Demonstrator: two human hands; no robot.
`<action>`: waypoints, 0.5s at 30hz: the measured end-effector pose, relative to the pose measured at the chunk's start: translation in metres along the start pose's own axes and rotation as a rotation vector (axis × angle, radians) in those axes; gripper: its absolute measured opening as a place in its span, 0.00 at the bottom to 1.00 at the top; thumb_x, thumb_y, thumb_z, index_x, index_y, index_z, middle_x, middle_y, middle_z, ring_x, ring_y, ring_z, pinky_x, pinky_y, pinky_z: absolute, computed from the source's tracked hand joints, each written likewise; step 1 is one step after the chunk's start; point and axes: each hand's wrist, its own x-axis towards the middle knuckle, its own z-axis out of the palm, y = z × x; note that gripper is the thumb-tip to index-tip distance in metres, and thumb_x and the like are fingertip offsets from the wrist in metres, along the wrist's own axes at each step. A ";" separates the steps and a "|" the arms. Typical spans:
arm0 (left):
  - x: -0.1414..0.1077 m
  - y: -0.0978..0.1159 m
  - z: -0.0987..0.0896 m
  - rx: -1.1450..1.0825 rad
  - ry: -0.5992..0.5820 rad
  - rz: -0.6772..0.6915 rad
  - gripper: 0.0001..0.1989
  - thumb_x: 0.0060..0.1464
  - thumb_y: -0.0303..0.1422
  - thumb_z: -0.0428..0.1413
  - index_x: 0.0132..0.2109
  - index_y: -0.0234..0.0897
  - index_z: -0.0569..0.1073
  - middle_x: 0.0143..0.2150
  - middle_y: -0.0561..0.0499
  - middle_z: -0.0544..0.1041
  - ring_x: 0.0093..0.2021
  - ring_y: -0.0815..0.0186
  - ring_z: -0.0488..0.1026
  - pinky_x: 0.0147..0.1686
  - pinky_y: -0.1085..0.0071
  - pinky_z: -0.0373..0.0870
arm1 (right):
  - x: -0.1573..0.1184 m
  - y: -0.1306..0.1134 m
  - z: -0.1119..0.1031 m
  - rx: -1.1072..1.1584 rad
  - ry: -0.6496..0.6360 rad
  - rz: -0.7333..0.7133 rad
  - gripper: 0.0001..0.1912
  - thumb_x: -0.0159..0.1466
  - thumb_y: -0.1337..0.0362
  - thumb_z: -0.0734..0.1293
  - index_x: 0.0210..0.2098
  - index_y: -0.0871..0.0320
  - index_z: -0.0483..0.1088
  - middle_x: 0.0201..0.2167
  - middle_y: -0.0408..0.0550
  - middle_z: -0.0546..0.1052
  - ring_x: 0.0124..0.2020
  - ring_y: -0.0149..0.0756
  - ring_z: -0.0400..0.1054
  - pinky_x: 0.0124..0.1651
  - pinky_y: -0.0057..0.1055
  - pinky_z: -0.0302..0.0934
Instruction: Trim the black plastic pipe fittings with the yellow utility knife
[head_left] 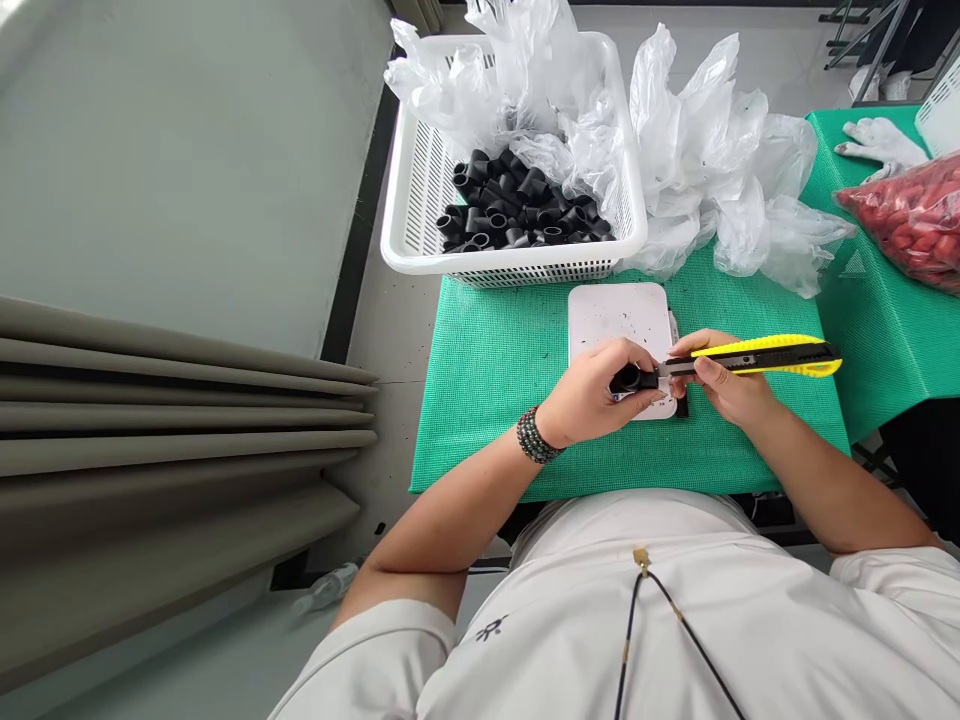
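Observation:
A black pipe fitting [628, 379] is held between the thumb and fingers of my left hand [596, 392]. My right hand [724, 385] grips a yellow and black utility knife [780, 355], its blade pointing left and meeting the right end of the fitting. Beneath both hands lies a white board [621, 312] scattered with small black specks; its lower part is partly covered by them. Behind it, a white basket [517, 264] holds many similar black fittings [517, 205] and crumpled clear plastic bags [525, 80].
More clear plastic bags [720, 160] lie right of the basket on the green-covered table [495, 370]. On a second green table [900, 335] are a white glove [885, 142] and a bag of red parts [915, 220]. A grey curtain [180, 430] hangs at the left.

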 end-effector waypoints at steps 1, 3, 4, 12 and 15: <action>0.000 0.000 0.000 -0.003 0.011 0.012 0.12 0.65 0.40 0.66 0.46 0.40 0.73 0.43 0.49 0.84 0.40 0.66 0.82 0.43 0.70 0.78 | 0.000 0.000 0.000 -0.008 -0.010 -0.005 0.28 0.60 0.38 0.80 0.42 0.56 0.80 0.27 0.45 0.82 0.26 0.36 0.78 0.29 0.33 0.74; 0.001 0.001 0.000 -0.016 0.028 0.016 0.12 0.65 0.39 0.66 0.46 0.40 0.73 0.42 0.49 0.84 0.40 0.67 0.82 0.42 0.71 0.78 | -0.001 0.001 0.000 -0.032 -0.033 -0.010 0.27 0.62 0.39 0.79 0.44 0.56 0.80 0.28 0.46 0.83 0.27 0.36 0.78 0.30 0.32 0.75; 0.001 0.001 -0.001 -0.022 0.031 0.007 0.12 0.66 0.39 0.66 0.47 0.39 0.73 0.42 0.49 0.84 0.40 0.66 0.82 0.42 0.71 0.78 | -0.001 0.001 0.000 -0.046 -0.043 -0.010 0.27 0.62 0.38 0.79 0.44 0.56 0.80 0.29 0.46 0.83 0.27 0.36 0.79 0.30 0.32 0.75; -0.002 -0.001 0.000 -0.023 0.019 -0.077 0.14 0.65 0.41 0.66 0.48 0.39 0.73 0.42 0.49 0.84 0.38 0.67 0.81 0.39 0.71 0.76 | 0.000 0.003 0.001 -0.059 -0.138 0.011 0.31 0.64 0.38 0.78 0.52 0.55 0.78 0.37 0.48 0.86 0.30 0.36 0.81 0.30 0.30 0.75; -0.002 -0.002 0.000 -0.091 0.020 -0.075 0.17 0.65 0.45 0.66 0.49 0.39 0.72 0.40 0.49 0.83 0.35 0.69 0.78 0.36 0.73 0.75 | -0.001 0.002 0.001 -0.062 -0.156 0.014 0.28 0.66 0.40 0.76 0.52 0.56 0.80 0.34 0.48 0.86 0.30 0.39 0.83 0.30 0.31 0.76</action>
